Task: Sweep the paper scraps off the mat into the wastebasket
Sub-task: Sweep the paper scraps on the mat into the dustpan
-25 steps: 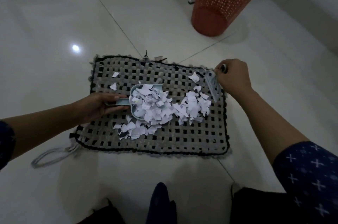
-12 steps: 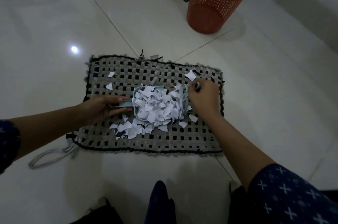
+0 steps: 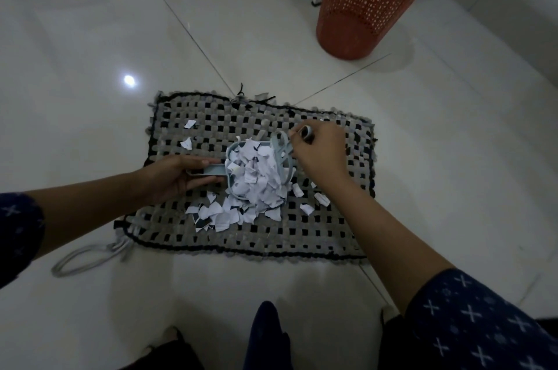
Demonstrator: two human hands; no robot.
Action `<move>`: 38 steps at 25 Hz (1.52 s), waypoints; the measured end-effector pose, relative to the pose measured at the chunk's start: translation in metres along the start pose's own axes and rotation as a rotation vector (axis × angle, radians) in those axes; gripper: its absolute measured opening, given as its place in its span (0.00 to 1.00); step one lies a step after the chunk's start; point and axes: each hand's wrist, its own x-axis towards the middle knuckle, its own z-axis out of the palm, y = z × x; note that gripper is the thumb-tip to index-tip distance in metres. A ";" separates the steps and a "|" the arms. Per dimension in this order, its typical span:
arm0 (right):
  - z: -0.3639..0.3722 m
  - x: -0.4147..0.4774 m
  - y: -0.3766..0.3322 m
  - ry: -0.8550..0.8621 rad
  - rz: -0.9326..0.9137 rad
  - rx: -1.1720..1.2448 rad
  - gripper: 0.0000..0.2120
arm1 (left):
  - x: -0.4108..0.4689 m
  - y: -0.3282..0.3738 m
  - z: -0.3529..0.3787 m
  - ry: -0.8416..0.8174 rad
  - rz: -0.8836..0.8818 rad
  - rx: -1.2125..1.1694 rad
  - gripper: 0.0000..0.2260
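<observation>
- The mat (image 3: pixel 317 227), a woven grey-and-black rectangle, lies flat on the tiled floor (image 3: pixel 90 37).
- The dustpan (image 3: pixel 217 171), pale blue, rests on the middle of the mat with its handle pointing to the mat's left edge.
- The left hand (image 3: pixel 175 176) grips the dustpan handle; thumb on top, fingers curled beneath.
- The right hand (image 3: pixel 320 155) is over the mat's centre-right, its fingers curled tightly round the handle of the hand brush (image 3: pixel 280 155).
- The hand brush head stands against the open right side of the dustpan, touching the heap.
- The paper scraps (image 3: pixel 256 179) are piled mostly in the dustpan. A spill lies on the mat just at the pan's near side, a few pieces lie under the right forearm, and two pieces lie toward the mat's far-left corner.
- The wastebasket (image 3: pixel 371 4), red mesh, stands upright on the floor well beyond the mat's far-right corner.
- A cord loop (image 3: pixel 87 258) lies on the floor at the mat's near-left corner.
</observation>
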 end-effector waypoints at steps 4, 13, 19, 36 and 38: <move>-0.014 0.010 -0.005 0.014 0.001 0.041 0.07 | 0.002 0.003 -0.005 0.002 0.020 0.025 0.11; -0.028 0.011 0.034 0.013 0.082 -0.228 0.12 | 0.006 0.007 -0.019 0.003 0.036 0.038 0.15; 0.010 -0.008 0.017 0.032 -0.024 -0.111 0.12 | 0.005 0.002 -0.014 -0.002 0.010 -0.008 0.15; -0.004 0.015 -0.027 0.087 -0.067 0.050 0.06 | -0.012 0.021 -0.027 0.026 0.086 -0.088 0.15; -0.009 0.023 -0.030 0.114 -0.076 0.060 0.06 | -0.017 0.023 -0.031 0.036 0.095 -0.118 0.15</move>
